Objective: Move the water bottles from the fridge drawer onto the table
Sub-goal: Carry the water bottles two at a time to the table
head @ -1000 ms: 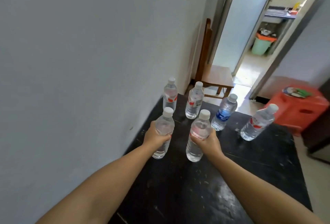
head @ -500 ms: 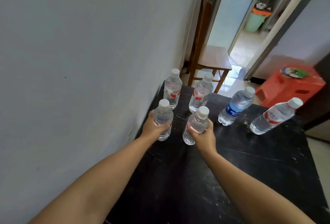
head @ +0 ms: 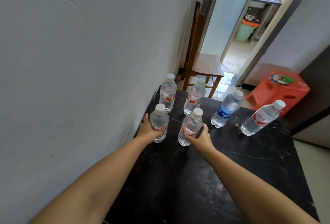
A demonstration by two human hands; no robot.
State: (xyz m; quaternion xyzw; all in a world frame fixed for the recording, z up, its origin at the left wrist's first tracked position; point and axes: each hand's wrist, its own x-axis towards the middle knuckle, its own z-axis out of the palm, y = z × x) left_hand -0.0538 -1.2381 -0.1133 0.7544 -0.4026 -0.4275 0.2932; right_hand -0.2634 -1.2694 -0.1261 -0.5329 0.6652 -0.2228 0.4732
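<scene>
The black bench [head: 205,179] fills the lower view, running ahead of both forearms with a grey wall [head: 80,62] along the left arm's side. Beyond the hands, past the bench's far edge, stand a wooden chair [head: 205,64] and, off to the right, an orange stool [head: 284,91]. Four water bottles already stand on the bench beyond the hands: two red-labelled ones [head: 167,93] [head: 194,96] just past the fingers, a blue-labelled bottle [head: 226,109] and another red-labelled one [head: 260,118] further right. The left hand [head: 148,130] is wrapped around a bottle [head: 159,123] and the right hand [head: 200,137] around a second one [head: 190,128]; both bottles look upright with their bases on or just at the surface. This reads as the set-down step for this pair; next both hands should let go cleanly without tipping them, then go back for any left in the fridge drawer, which is out of view. Compared with a second ago, the two held bottles have come down and forward, closer to the standing row
</scene>
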